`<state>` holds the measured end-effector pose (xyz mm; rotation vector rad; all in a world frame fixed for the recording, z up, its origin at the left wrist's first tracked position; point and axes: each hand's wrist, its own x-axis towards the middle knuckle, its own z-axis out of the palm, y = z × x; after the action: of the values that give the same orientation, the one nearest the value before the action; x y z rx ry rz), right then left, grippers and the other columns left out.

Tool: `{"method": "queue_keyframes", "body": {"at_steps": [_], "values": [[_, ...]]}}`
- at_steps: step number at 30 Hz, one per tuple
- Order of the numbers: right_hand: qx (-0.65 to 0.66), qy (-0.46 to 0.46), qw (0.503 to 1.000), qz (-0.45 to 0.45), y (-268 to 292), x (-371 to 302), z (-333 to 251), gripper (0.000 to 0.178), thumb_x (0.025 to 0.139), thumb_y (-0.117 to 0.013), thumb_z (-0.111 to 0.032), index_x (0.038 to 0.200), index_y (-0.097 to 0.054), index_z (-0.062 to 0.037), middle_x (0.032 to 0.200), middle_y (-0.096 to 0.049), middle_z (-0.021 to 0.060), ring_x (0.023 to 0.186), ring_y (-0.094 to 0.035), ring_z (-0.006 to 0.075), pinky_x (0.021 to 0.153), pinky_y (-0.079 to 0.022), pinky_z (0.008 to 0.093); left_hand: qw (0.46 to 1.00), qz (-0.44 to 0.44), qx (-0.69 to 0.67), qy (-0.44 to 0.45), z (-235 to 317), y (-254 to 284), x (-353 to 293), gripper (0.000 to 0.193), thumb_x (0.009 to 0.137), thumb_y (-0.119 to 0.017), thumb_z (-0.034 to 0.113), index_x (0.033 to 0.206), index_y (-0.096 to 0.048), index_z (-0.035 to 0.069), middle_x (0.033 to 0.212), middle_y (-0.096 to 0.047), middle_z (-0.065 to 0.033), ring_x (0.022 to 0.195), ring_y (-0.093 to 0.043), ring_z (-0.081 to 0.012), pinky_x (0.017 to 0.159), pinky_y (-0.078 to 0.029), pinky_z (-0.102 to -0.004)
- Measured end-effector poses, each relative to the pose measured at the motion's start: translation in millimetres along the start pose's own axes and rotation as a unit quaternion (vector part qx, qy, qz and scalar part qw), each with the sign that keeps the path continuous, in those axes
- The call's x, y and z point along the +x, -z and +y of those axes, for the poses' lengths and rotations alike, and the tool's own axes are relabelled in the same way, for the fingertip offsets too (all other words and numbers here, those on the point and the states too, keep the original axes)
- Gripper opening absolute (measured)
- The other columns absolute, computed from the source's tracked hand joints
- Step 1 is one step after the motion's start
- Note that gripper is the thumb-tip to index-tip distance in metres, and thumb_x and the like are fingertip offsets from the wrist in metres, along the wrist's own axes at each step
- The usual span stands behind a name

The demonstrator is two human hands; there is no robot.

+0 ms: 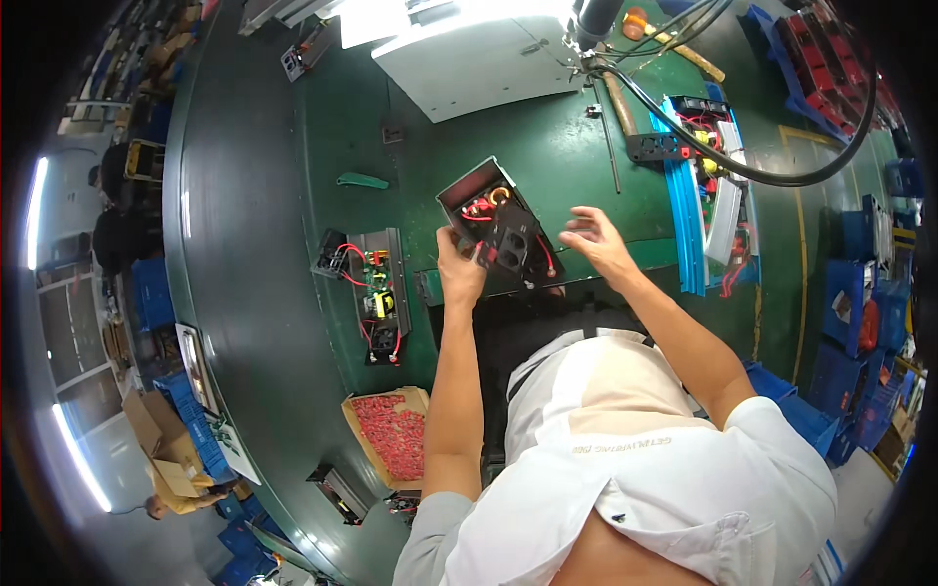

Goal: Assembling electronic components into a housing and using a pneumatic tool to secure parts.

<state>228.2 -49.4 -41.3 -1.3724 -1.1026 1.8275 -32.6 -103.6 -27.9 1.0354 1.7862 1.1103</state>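
Observation:
A black box-shaped metal electronics case is tilted over the near edge of the green workbench. Its end stands open, showing a copper-coloured coil and red wires inside. A black end panel with two round openings hangs at the case's near side, with loose red leads beside it. My left hand grips the case and panel at their left side. To the right of the case, my right hand is held up, fingers apart, touching nothing.
Left on the bench lie a circuit assembly, a green strip-like piece and a cardboard box of small red parts. At right are a blue-sided assembly and a black cable. A pale metal cabinet stands at the back.

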Motion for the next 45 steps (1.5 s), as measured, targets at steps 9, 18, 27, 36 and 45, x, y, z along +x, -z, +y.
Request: {"method": "queue_keyframes", "body": {"at_steps": [9,18,27,36,45], "values": [[0.083,0.047,0.993,-0.072,20.5,7.0,-12.8,0.108,0.078,-0.084,-0.01,0.164,-0.019,-0.0082,0.15,-0.046,0.0171,0.123,-0.057,0.0233,0.1,-0.049,0.0333,0.851,0.075,-0.489,0.178,-6.5,-11.1,-37.6,0.029,0.098,-0.067,0.021,0.125,-0.062,0.013,0.123,-0.066,-0.0043,0.105,-0.069,-0.0208,0.089,-0.062,-0.0478],[-0.02,-0.109,0.951,-0.288,13.4,36.8,-121.3,0.091,0.073,-0.089,-0.018,0.153,-0.048,-0.007,0.138,-0.064,0.01,0.123,-0.062,0.0216,0.11,-0.047,0.0356,0.729,0.12,-0.622,0.259,-2.9,-52.1,-87.9,0.029,0.092,-0.059,0.0,0.12,-0.063,-0.001,0.117,-0.069,-0.0131,0.107,-0.07,-0.0283,0.089,-0.066,-0.0398],[-0.524,-0.028,0.779,-0.343,-65.3,51.6,-203.4,0.08,0.067,-0.079,-0.025,0.141,-0.059,-0.0034,0.112,-0.072,0.01,0.096,-0.067,0.0189,0.084,-0.056,0.0313,0.547,-0.08,-0.773,0.309,-33.2,-122.8,-106.5,0.032,0.103,-0.06,0.03,0.12,-0.059,0.003,0.134,-0.065,-0.0132,0.128,-0.06,-0.0304,0.101,-0.058,-0.0382],[-0.656,0.089,0.683,-0.307,-94.5,26.1,-213.4,0.064,0.074,-0.075,-0.026,0.134,-0.062,-0.0063,0.108,-0.074,0.0199,0.101,-0.071,0.0379,0.087,-0.058,0.0452,0.847,-0.267,-0.349,0.299,34.0,-50.4,-98.3,0.033,0.102,-0.065,0.026,0.126,-0.059,0.004,0.122,-0.068,-0.0103,0.104,-0.067,-0.0179,0.093,-0.054,-0.0339],[-0.661,0.14,0.679,-0.288,-98.4,-10.9,-192.8,0.057,0.081,-0.077,-0.035,0.128,-0.062,-0.0063,0.113,-0.07,0.0213,0.108,-0.068,0.0392,0.092,-0.055,0.0468,0.968,-0.214,0.023,-0.13,56.0,27.3,4.1,0.104,0.071,-0.09,0.012,0.157,-0.034,0.004,0.146,-0.051,-0.0161,0.137,-0.049,-0.0278,0.116,-0.041,-0.0434]]}}
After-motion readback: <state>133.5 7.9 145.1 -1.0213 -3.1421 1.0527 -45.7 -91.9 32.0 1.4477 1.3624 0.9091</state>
